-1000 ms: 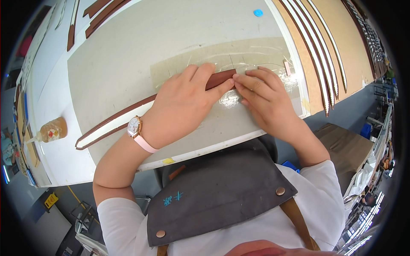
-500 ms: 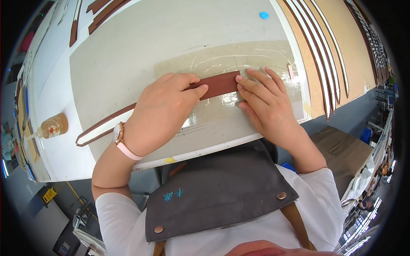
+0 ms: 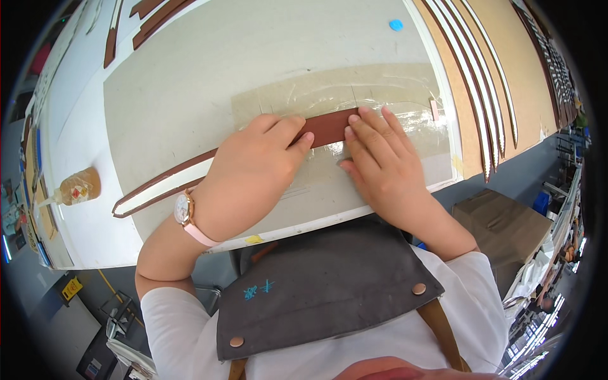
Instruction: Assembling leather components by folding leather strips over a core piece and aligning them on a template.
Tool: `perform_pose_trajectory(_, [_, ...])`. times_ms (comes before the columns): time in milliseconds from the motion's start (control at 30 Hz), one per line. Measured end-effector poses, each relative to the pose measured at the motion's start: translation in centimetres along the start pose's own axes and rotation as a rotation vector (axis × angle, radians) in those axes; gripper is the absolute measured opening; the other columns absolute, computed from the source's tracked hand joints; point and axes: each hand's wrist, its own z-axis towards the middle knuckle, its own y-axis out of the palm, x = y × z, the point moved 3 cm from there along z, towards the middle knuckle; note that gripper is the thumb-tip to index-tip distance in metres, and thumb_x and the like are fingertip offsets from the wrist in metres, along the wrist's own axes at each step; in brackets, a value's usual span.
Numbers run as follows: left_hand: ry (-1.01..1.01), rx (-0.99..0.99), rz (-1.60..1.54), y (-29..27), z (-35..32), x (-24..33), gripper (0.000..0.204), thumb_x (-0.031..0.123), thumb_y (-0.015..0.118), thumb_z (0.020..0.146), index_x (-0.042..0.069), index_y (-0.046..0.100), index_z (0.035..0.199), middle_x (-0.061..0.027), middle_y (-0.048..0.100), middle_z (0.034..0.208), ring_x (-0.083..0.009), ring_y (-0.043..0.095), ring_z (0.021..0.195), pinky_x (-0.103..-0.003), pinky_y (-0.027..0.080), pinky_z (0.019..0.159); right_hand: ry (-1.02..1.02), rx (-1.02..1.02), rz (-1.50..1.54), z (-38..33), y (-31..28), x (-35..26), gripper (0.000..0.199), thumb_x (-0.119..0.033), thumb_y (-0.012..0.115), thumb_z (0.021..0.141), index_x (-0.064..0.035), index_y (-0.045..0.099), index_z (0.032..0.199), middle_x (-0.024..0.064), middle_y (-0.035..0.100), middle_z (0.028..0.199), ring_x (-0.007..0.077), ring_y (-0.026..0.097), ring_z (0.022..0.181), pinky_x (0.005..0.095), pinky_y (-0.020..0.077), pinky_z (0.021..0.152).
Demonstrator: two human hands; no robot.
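Shifted slightly leftward, the right hand (image 3: 389, 166) is laid unclenched over the end of a long brown, white-centred strip (image 3: 330, 128), gripped by the left hand (image 3: 256, 163) on the grey mat (image 3: 171, 114).

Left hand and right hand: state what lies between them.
In the head view, a stretch of the brown strap lies between the left hand and right hand; both touch it.
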Motion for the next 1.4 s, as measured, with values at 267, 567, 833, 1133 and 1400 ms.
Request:
perform_pose_trajectory(267, [-0.002, -0.07, 0.001, 0.1, -0.2, 0.6, 0.044, 0.0, 0.063, 0.082, -0.004, 0.068, 0.126, -0.0163, 0.063, 0.134, -0.0304, 0.06, 0.118, -0.037, 0.055, 0.097, 0.022, -0.03, 0.023, 1.5, 1.9, -2.9, 0.051, -0.026, 0.074, 0.085, 0.0105, 0.065, 0.119, 0.0269, 0.059, 0.135, 0.041, 0.054, 0.134, 0.053, 0.0403, 0.117])
perform_pose_trajectory(567, [-0.014, -0.099, 0.227, 0.3, -1.2, 1.4, 0.043, 0.004, 0.064, 0.082, -0.008, 0.068, 0.123, -0.0177, 0.066, 0.135, -0.0262, 0.061, 0.115, -0.033, 0.057, 0.092, 0.229, -0.134, -0.308, -0.9, 0.2, -1.0, 0.061, -0.039, 0.072, 0.09, -0.0035, 0.063, 0.138, 0.0086, 0.058, 0.149, 0.0359, 0.046, 0.144, 0.0721, 0.0187, 0.119])
perform_pose_trajectory(833, [-0.064, 0.162, -0.069, 0.7, 0.4, -0.3, 0.038, 0.02, 0.083, 0.079, 0.004, 0.071, 0.111, -0.0087, 0.071, 0.108, -0.0259, 0.062, 0.099, -0.04, 0.052, 0.086, 0.319, 0.053, 0.087, -1.1, 0.9, 0.3, 0.055, -0.02, 0.072, 0.093, 0.0001, 0.057, 0.141, 0.0198, 0.057, 0.146, 0.0457, 0.042, 0.144, 0.0608, 0.0282, 0.12])
perform_pose_trajectory(1133, [-0.073, 0.313, -0.371, 1.8, 0.8, -1.3, 0.021, 0.015, 0.081, 0.083, 0.005, 0.071, 0.099, -0.0085, 0.067, 0.096, -0.0301, 0.061, 0.094, -0.04, 0.05, 0.083, 0.382, 0.269, 0.382, -0.6, 0.4, 0.3, 0.022, -0.013, 0.07, 0.095, 0.0013, 0.061, 0.109, 0.0211, 0.063, 0.124, 0.043, 0.056, 0.127, 0.0461, 0.0473, 0.103])
perform_pose_trajectory(1400, [-0.295, 0.05, -1.028, 0.0, 0.8, -0.9, 0.018, 0.013, 0.069, 0.097, 0.003, 0.078, 0.11, -0.0014, 0.072, 0.087, -0.0092, 0.06, 0.079, -0.026, 0.05, 0.073, 0.562, 0.269, 1.028, 0.2, -0.9, -0.1, 0.034, -0.018, 0.053, 0.108, -0.006, 0.049, 0.077, -0.0046, 0.042, 0.07, 0.0052, 0.041, 0.07, 0.026, 0.0363, 0.063])
